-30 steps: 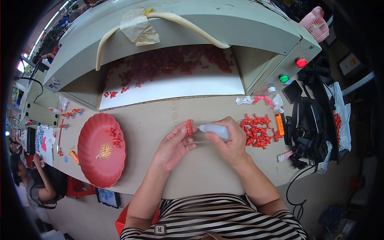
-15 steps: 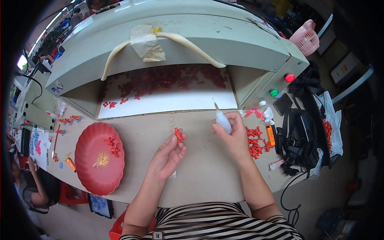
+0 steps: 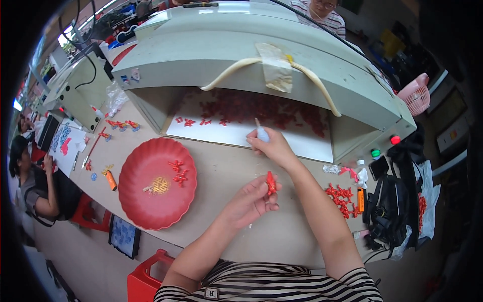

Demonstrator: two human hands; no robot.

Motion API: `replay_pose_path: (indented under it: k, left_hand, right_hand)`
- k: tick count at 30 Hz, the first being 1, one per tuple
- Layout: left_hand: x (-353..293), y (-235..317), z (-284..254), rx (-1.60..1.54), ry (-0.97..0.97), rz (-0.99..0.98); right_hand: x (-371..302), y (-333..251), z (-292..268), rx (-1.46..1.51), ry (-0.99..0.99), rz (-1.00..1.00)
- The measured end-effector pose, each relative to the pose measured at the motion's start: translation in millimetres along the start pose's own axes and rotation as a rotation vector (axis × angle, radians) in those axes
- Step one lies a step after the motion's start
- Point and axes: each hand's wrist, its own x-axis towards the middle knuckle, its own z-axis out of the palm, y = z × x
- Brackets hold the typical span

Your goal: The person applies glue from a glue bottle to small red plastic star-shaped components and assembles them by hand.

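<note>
Between the thumb and fingers of my left hand [image 3: 245,204] is a small red plastic figure part [image 3: 271,183], held upright above the table. My right hand [image 3: 275,147] is closed around a small whitish squeeze bottle [image 3: 262,134] with a thin nozzle pointing up. That bottle is at the front edge of the cabinet opening, farther from me than the red part and apart from it. Inside the cabinet, many loose red pieces [image 3: 241,108] lie on a white sheet [image 3: 307,143]; the ones at the back are in shadow.
A red scalloped bowl [image 3: 136,201] with two red figures stands left. Red figures [image 3: 341,199], an orange lighter [image 3: 360,200] and a black bag [image 3: 387,201] are at right. The cabinet [image 3: 201,65] spans the back. One person [image 3: 43,186] sits left, another [image 3: 322,15] beyond the cabinet.
The view has turned left, so the scene sits farther right. My right hand has moved left and forward with the bottle, to the cabinet opening. My left hand still holds the red part.
</note>
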Motion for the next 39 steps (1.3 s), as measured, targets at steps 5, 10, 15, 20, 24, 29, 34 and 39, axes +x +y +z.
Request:
replay_pose_path:
  k: [5, 10, 15, 20, 24, 29, 34, 39]
  left_hand:
    - [-3, 3, 1, 0.021, -0.079, -0.031]
    - [-8, 4, 1, -0.016, -0.106, -0.04]
    - [3, -1, 11, 0.02, -0.131, -0.062]
    - [-3, 3, 9, 0.023, -0.114, -0.052]
    - [0, 2, 7, 0.036, -0.116, -0.061]
    - [-2, 0, 2, 0.049, -0.087, -0.001]
    - [13, -14, -6, 0.139, 0.078, 0.213]
    - [4, -10, -5, 0.134, 0.251, 0.2]
  right_hand:
    - [59, -1, 44, -0.431, 0.026, -0.18]
    - [87, 9, 68, -0.861, 0.007, -0.31]
    - [72, -11, 45, -0.942, -0.033, -0.261]
    - [51, -8, 54, -0.776, 0.033, -0.424]
    - [40, 3, 36, -0.73, 0.192, -0.645]
    - [-10, -8, 13, -0.241, 0.147, -0.089]
    - [-86, -7, -11, 0.457, 0.205, 0.223]
    - [-118, -4, 0, 0.595, 0.193, 0.233]
